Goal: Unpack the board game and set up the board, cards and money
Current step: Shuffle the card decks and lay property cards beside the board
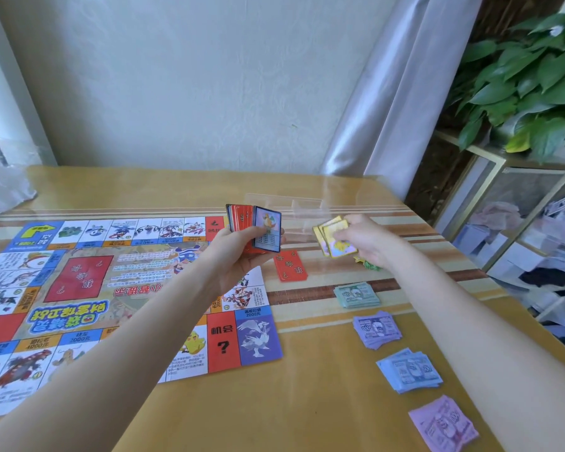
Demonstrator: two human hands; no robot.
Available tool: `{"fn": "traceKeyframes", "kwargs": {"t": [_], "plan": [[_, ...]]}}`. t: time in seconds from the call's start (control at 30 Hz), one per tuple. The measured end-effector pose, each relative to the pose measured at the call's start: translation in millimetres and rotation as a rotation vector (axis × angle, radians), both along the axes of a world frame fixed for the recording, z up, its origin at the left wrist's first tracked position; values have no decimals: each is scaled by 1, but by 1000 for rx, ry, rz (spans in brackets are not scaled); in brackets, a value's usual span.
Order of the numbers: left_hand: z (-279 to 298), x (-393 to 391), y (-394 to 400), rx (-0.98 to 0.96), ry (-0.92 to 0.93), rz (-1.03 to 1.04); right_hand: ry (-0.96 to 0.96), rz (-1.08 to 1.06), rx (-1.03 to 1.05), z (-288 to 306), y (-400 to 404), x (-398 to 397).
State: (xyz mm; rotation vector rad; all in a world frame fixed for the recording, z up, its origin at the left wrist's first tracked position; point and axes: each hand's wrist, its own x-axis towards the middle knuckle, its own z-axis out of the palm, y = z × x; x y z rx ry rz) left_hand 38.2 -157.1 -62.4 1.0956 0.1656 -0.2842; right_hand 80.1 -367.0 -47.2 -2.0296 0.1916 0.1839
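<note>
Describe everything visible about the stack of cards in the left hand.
The stack of cards is a thick deck held upright above the table, over the game board's far right corner. The left hand grips it from below, thumb across the front card's lower half. That front card has a dark blue border, a picture of an orange winged creature on a pale panel and a text table beneath. Behind it, slightly fanned leftward, show red card faces with dark edges. They look like glossy printed cardstock.

Left hand (242, 252) grips card stack (253, 231) above board (128, 288) edge. Right hand (369, 239) holds few yellow cards (335, 238). Red card (290, 266) lies on table (307, 402) between hands. Four money piles (377, 329) in row under right forearm.
</note>
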Motion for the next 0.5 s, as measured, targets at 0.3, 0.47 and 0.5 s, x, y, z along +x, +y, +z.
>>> {"fn": "traceKeyframes", "kwargs": {"t": [0.3, 0.47, 0.5], "plan": [[-2, 3, -9, 19, 4, -40, 128, 110, -454, -33, 6, 12], [-7, 1, -15, 28, 34, -25, 92, 167, -640, -33, 4, 9], [-8, 1, -16, 24, 37, -29, 66, 160, -666, -35, 2, 10]]}}
